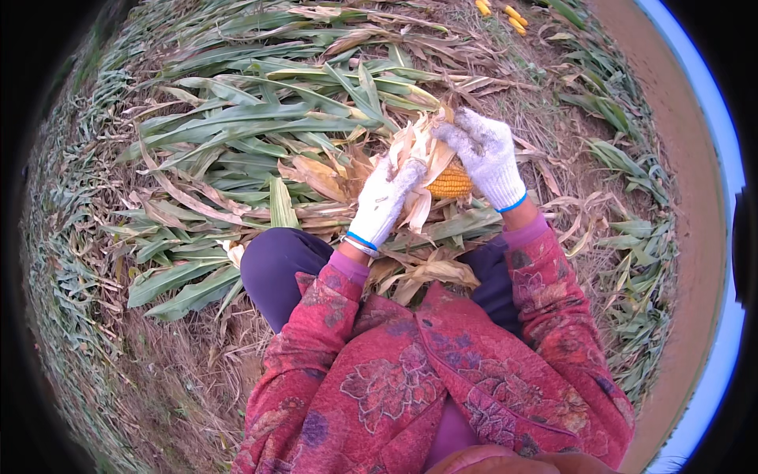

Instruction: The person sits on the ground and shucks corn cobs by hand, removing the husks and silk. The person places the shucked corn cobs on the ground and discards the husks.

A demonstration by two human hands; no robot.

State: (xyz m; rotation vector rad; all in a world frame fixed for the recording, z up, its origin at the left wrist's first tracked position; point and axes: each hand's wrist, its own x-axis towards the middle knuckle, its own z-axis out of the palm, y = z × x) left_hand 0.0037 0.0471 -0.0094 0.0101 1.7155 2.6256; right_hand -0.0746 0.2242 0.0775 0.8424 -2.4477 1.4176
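Observation:
Both my hands wear white knit gloves with blue cuffs and meet over one ear of corn (451, 181). Its yellow kernels show below the right glove, while pale dry husk (416, 139) still wraps the rest. My left hand (384, 198) grips the husk-covered side of the ear. With thumb and fingers, my right hand (481, 148) pinches the husk near its upper end. Loose husk strips hang down between the hands. Part of the ear lies hidden behind the gloves and husk.
Cut corn stalks with green leaves (237, 127) lie in a thick layer ahead and to the left. Several bare yellow cobs (516, 18) rest on the ground at the far top right. Dry husks (435, 272) lie between my knees. Another row of stalks (633, 231) runs along the right.

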